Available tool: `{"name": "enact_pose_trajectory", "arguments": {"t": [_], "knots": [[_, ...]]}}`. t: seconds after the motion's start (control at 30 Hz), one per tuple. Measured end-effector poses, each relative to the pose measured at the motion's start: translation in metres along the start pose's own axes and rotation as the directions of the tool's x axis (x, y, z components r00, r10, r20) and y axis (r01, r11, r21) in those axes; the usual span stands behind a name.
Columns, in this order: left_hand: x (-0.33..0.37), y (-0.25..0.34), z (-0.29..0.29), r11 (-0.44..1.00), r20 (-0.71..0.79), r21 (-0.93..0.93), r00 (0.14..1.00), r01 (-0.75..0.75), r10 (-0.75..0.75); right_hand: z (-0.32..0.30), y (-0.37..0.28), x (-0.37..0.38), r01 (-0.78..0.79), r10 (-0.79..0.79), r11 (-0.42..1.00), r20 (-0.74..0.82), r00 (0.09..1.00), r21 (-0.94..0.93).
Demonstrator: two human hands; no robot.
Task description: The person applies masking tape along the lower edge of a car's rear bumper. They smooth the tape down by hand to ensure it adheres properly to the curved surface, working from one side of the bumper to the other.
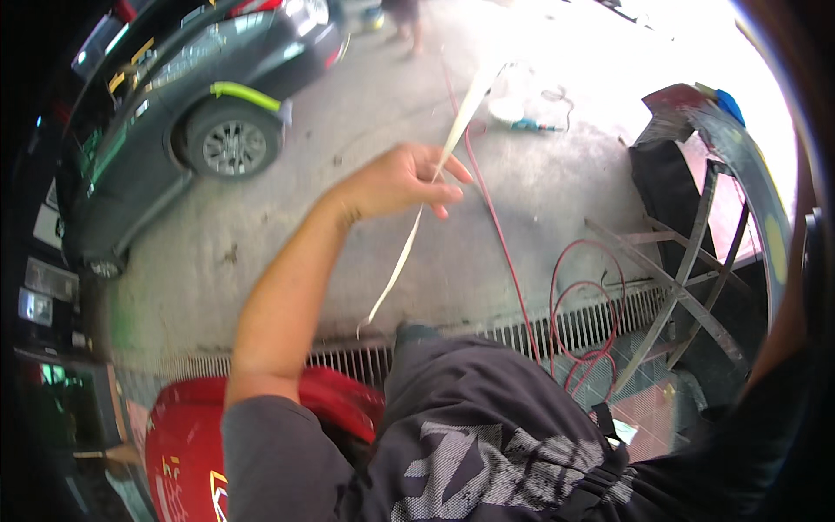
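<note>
My left hand is raised in front of me, thumb and fingers closed on a long strip of pale masking tape. The strip widens above the fingers toward the bright floor. Below the hand, its narrow twisted tail hangs loose and curls at the tip. My right forearm rises along the right rim, and its hand lies outside the picture.
A dark car with green tape over its wheel arch stands far left. Near my left elbow is a red painted panel. A red hose crosses the floor, coiling by the drain grate. A metal stand carries a car panel at right.
</note>
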State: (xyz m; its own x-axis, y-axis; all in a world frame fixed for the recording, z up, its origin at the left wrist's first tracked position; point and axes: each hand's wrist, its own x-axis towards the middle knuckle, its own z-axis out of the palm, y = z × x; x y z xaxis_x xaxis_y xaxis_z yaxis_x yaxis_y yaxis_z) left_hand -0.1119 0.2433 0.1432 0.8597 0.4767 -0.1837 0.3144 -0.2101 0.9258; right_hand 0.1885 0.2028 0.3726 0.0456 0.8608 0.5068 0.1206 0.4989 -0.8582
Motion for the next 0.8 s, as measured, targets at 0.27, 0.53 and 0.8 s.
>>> {"name": "enact_pose_trajectory", "arguments": {"t": [0.27,0.53,0.8], "knots": [[-0.055,-0.18,-0.077,0.946,-0.281,-0.085,0.903,0.314,-0.325,-0.002,0.161,-0.192,-0.505,0.507,0.861,0.045,0.86,-0.052],[0.13,-0.393,-0.073,0.926,-0.573,-0.373,0.772,0.053,-0.275,0.005,0.254,-0.217,-0.833,0.835,0.551,-0.051,0.548,0.054],[0.354,-0.295,-0.045,0.933,-0.055,-0.336,0.986,0.13,-0.157,0.026,0.335,-0.055,-0.903,0.92,0.392,-0.109,0.378,0.175]]}}
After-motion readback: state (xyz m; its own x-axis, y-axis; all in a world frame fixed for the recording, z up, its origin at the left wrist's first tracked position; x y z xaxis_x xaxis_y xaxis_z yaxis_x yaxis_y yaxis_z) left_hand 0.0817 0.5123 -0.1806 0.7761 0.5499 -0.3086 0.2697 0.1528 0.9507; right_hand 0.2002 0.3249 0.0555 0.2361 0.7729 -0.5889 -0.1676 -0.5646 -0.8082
